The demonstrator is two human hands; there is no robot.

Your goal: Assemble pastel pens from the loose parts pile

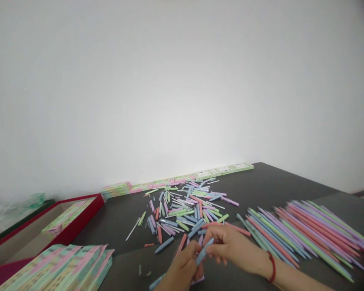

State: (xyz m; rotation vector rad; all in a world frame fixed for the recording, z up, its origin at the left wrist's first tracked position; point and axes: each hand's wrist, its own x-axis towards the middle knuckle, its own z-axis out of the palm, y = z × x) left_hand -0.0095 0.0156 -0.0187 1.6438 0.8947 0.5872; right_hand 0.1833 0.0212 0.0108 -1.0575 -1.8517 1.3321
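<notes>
My left hand (183, 268) and my right hand (233, 246) meet low in the middle of the view, both closed on one blue pen (204, 252) that slants between them. My right wrist wears a red band (272, 267). Just beyond my fingers lies a loose heap of pastel pen parts (185, 212), with caps, barrels and thin white refills mixed together. To the right, several long assembled pens (306, 234) in pink, green, blue and purple lie side by side on the dark table (261, 190).
A stack of pastel printed cards (60, 266) sits at the lower left. A red-edged tray (79, 222) with more cards stands behind it. A row of flat green and pink packs (182, 180) lines the table's far edge against the white wall.
</notes>
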